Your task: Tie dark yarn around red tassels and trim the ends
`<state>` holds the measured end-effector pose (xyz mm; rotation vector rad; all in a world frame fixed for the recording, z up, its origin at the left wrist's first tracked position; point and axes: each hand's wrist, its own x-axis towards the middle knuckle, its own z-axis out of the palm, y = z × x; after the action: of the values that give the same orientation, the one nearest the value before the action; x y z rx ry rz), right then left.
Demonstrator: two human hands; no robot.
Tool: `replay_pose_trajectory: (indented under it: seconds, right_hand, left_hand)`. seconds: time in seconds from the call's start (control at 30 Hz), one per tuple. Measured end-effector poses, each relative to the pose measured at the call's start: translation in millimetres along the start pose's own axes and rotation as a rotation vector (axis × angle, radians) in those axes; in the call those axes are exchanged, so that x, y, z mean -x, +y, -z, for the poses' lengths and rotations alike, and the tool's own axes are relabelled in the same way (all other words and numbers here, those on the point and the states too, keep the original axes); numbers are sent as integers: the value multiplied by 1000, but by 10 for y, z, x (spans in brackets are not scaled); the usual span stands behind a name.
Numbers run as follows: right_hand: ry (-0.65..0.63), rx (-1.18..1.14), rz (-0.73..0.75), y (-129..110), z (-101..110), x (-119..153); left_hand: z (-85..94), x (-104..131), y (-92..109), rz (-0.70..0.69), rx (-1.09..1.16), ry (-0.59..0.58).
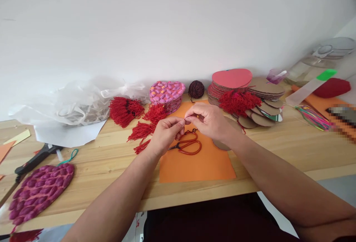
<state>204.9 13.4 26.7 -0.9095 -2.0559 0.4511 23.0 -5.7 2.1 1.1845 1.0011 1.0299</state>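
My left hand (168, 132) and my right hand (204, 119) meet fingertip to fingertip above an orange sheet (197, 166). Both pinch a thin dark yarn (191, 131), whose curled strand shows just below the fingers; the part inside the pinch is mostly hidden. Red-handled scissors (189, 147) lie on the sheet beneath my hands, their blades partly behind my left hand. Close to my left wrist lie red yarn tassels (141, 130). Behind my hands sits a ball of dark yarn (196, 89).
Purple-studded heart pieces (167, 92) are stacked at the back, near a red tassel bundle (126, 111). Cardboard hearts (232, 78) pile up behind my right arm. A glue gun (36, 162) and a decorated heart (41, 193) lie at left, below plastic bags (69, 104).
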Motion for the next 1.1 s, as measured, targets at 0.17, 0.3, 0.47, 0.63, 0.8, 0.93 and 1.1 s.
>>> replay_pose_trajectory:
  seconds: [0.17, 0.3, 0.47, 0.63, 0.8, 0.93, 1.1]
  right_hand:
    - [-34, 114, 169, 49, 27, 0]
    - [-74, 134, 210, 91, 30, -3]
    - [-70, 21, 50, 46, 26, -9]
    - [-76, -182, -133, 4, 10, -16]
    - [-117, -391, -224, 82, -53, -36]
    - [-60, -493, -384, 164, -101, -46]
    - [-86, -802, -511, 91, -158, -19]
  left_hand:
    - [0, -10, 23, 77, 63, -7]
    - [10, -7, 52, 88, 33, -10]
    - [5, 5, 79, 91, 56, 26]
    - [13, -4, 69, 122, 125, 13]
    - [25, -14, 50, 117, 152, 33]
    - [39, -18, 44, 87, 190, 59]
    - [68, -37, 48, 46, 232, 89]
